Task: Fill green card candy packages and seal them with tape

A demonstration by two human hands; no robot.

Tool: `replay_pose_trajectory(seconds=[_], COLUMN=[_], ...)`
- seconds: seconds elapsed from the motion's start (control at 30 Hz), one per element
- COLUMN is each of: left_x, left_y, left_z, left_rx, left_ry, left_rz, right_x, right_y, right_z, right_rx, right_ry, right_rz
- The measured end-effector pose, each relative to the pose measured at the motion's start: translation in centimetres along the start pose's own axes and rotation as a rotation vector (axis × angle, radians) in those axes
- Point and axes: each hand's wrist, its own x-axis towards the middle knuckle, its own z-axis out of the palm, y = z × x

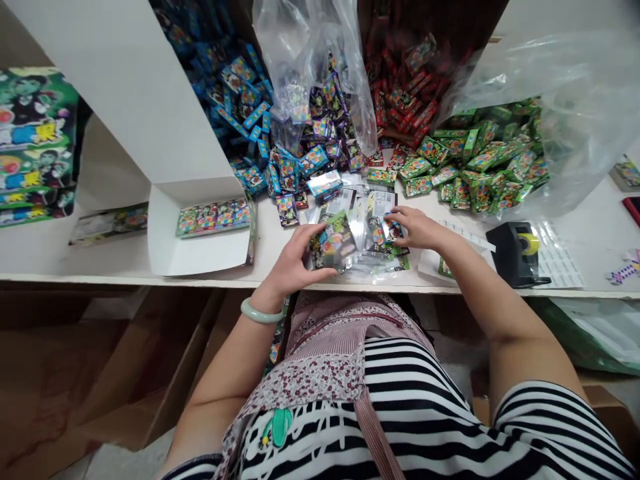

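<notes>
My left hand point(295, 261) grips a clear plastic packet point(334, 241) with small colourful boxes inside, held at the table's front edge. A pale green bangle point(260, 313) circles that wrist. My right hand point(417, 228) pinches a small printed box point(391, 230) just right of the packet, over a stack of clear bags point(367, 207). Piles of small boxes lie beyond: blue point(245, 107), purple point(325, 133), red point(410, 87) and green point(480, 160).
An open white carton point(200, 250) with a row of boxes stands at the left. A black tape dispenser point(517, 250) sits at the right, beside a sheet of labels point(560, 257). Clear plastic sacks point(575, 100) hold the piles. Brown cardboard point(100, 373) lies under the table.
</notes>
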Motion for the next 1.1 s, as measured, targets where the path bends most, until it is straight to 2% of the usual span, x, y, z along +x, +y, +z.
replay_pose_trajectory(seconds=[0.13,0.17,0.23,0.33,0.6,0.77,0.9,0.97,1.1], left_x=[-0.1,-0.1,-0.1,-0.1,-0.3,-0.2,0.0,0.0,-0.2], left_y=[0.2,0.0,-0.3,-0.5,-0.2,0.2,0.4,0.6,0.8], left_z=[0.1,0.2,0.4,0.9,1.1,0.9,1.3,1.5,1.5], left_rx=[0.287,0.325,0.374,0.403,0.403,0.373,0.303,0.304,0.354], left_ry=[-0.065,-0.075,-0.101,-0.122,-0.154,-0.222,-0.184,-0.144,-0.02], left_rz=[0.077,0.094,0.146,0.226,0.224,0.211,0.173,0.153,0.127], right_x=[-2.3,-3.0,-4.2,-4.8,-4.4,-3.4,-2.2,-2.0,-2.7], right_y=[-2.2,-3.2,-5.1,-7.1,-7.7,-8.8,-8.7,-8.7,-9.1], right_z=[-2.0,-2.7,-3.9,-4.7,-3.8,-3.5,-2.9,-2.5,-1.0], right_rx=[0.168,0.193,0.194,0.152,0.028,-0.045,0.051,0.143,0.261], right_ry=[0.318,0.32,0.24,0.132,0.082,0.038,0.029,0.072,0.29], right_rz=[-0.083,-0.134,-0.242,-0.327,-0.368,-0.372,-0.381,-0.362,-0.196])
